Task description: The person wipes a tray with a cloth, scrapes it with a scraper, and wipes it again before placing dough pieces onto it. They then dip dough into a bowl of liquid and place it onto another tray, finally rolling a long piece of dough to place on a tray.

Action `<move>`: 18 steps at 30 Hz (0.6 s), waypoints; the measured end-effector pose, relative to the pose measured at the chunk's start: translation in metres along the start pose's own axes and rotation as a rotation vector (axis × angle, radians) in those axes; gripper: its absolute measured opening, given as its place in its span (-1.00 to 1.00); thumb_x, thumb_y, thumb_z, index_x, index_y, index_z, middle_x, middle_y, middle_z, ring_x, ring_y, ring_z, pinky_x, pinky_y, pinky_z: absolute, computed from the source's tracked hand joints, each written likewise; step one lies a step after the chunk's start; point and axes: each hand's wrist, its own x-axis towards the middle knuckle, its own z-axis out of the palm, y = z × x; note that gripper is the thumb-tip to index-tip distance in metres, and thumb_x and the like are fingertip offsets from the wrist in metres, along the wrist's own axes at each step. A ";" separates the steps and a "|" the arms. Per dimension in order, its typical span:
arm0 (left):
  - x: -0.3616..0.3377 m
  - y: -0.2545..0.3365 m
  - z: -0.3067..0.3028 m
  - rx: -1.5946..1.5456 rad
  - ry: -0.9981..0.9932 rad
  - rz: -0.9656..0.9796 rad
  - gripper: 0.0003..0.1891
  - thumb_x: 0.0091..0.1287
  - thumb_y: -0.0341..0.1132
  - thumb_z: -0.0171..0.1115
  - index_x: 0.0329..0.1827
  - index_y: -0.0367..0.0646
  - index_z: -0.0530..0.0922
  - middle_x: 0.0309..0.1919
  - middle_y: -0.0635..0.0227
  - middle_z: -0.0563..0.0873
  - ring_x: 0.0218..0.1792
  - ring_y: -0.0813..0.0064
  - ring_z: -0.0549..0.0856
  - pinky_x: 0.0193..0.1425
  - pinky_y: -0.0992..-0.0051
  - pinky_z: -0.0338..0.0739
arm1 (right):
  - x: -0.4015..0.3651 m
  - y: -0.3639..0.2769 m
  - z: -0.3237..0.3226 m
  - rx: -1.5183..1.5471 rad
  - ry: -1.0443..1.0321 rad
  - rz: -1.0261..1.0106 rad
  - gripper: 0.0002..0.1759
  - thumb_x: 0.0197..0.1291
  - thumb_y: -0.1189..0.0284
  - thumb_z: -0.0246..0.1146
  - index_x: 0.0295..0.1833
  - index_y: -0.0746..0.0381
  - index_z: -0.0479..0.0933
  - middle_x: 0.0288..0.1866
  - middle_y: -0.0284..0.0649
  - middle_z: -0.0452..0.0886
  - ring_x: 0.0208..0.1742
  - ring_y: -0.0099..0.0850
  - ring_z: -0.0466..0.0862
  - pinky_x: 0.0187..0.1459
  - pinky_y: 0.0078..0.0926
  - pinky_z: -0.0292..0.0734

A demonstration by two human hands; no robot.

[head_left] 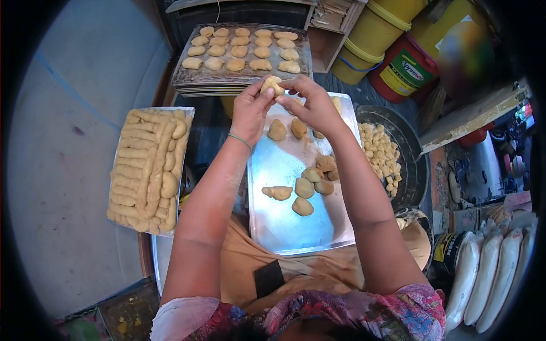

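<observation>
The left hand (251,108) is holding a pale-yellow, rounded dough piece (272,85) in a nearly closed grip, probably steadying it for the right hand (309,99), whose curled grip is meeting its side, pinching or not I cannot tell. The piece is hovering above the far end of a silver rectangular metal tray (270,224), likely lying close for easy reach, and is looking soft and creased
</observation>
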 end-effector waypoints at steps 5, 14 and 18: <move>-0.004 0.001 -0.006 0.061 -0.060 -0.081 -0.65 0.39 -0.46 0.16 0.22 -0.32 0.47 0.04 0.22 0.61 0.04 0.45 0.62 0.17 0.45 0.57 | 0.007 0.029 0.013 0.158 -0.111 0.026 -0.68 0.20 0.29 0.33 -0.05 0.30 0.59 -0.18 -0.24 0.47 -0.05 -0.32 0.55 0.00 -0.39 0.46; -0.001 0.001 -0.003 0.101 0.059 -0.060 -0.49 0.40 -0.34 0.16 0.33 -0.19 0.16 -0.01 0.17 0.55 -0.01 0.39 0.63 0.09 0.41 0.63 | 0.031 0.025 0.006 0.553 -0.312 0.238 -0.77 0.20 0.43 0.32 -0.07 0.30 0.60 -0.17 -0.29 0.61 -0.19 -0.50 0.59 -0.15 -0.51 0.50; 0.004 -0.001 -0.013 0.488 0.234 -0.185 -0.51 0.32 -0.27 0.27 0.24 -0.23 0.33 -0.05 0.16 0.57 -0.04 0.38 0.64 0.01 0.41 0.61 | 0.045 0.060 0.023 0.266 -0.038 0.184 -0.79 0.10 0.47 0.33 -0.12 0.25 0.61 -0.23 -0.21 0.66 -0.25 -0.31 0.66 -0.18 -0.40 0.54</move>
